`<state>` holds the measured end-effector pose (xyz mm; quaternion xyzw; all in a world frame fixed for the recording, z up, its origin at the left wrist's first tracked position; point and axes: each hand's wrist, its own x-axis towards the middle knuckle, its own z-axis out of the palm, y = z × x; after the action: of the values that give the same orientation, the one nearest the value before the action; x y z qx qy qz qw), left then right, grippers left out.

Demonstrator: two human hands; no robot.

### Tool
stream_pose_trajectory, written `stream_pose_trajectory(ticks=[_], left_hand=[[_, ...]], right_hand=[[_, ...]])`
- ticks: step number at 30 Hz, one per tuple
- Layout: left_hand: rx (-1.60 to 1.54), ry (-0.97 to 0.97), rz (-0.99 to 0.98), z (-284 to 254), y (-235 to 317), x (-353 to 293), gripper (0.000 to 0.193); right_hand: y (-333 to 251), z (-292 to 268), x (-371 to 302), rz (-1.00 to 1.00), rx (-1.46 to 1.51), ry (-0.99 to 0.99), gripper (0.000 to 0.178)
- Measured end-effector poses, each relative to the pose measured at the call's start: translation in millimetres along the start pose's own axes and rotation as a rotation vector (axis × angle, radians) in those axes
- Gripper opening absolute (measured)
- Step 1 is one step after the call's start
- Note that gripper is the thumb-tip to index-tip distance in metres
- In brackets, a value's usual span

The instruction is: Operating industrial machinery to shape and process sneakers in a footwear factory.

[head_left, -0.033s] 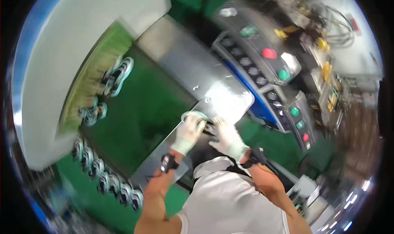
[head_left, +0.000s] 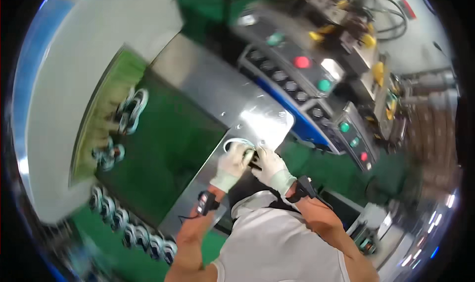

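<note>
Over the metal tabletop, both hands in white gloves are closed on a dark shoe with a pale rim (head_left: 231,142). My left hand (head_left: 234,162) grips it from the left, just below the curved rim. At the right side is my right hand (head_left: 270,164), its fingers bent against the dark part of the shoe. The two hands sit close together, fingertips almost meeting. Most of the shoe is hidden behind the gloves.
The metal tabletop (head_left: 210,91) slants beside a green belt (head_left: 168,129). Shoes (head_left: 132,111) stand by a curved white housing (head_left: 54,133); several more shoes (head_left: 118,218) line the lower left. A control panel (head_left: 297,69) with coloured buttons stands at right, machinery (head_left: 356,40) behind it.
The surroundings have shifted a little left and down in the picture, and the blur is less. Both hands keep hold of the shoe, and its pale rim shows more clearly.
</note>
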<state>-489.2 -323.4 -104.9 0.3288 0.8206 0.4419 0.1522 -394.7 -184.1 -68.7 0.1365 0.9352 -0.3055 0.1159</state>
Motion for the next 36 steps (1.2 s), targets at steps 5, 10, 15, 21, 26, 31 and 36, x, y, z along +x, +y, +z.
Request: stream_pose_trajectory(ticks=[5,10,15,21,26,31,36], left_hand=[[-0.105,-0.372,0.490,65.6,165.0,97.0,0.020],[-0.244,-0.363,0.980,131.5,319.2,152.1,0.044],[-0.400,-0.493,0.703,271.3,377.6,211.2,0.043],[-0.011,-0.432,0.368,472.2,392.2,309.3,0.077],[0.280,-0.375,0.241,552.1,392.5,326.0,0.078],[0.056,-0.496,0.079,512.2,413.6,371.9,0.038],[-0.374,-0.681,0.221,375.0,391.9,322.5,0.043]], right_hand=[[62.8,-134.5,-92.8,0.255,0.383,0.446,0.052],[129.8,-174.6,-199.3,0.366,1.383,0.758,0.049],[197.1,-124.3,-284.1,0.178,1.810,1.101,0.058],[210.8,-134.0,-310.4,0.102,1.892,1.513,0.070],[224.3,-133.0,-324.2,0.253,1.848,1.693,0.067],[252.1,-154.6,-316.7,0.485,1.691,1.581,0.057],[277.7,-230.8,-279.3,0.427,1.405,1.522,0.042]])
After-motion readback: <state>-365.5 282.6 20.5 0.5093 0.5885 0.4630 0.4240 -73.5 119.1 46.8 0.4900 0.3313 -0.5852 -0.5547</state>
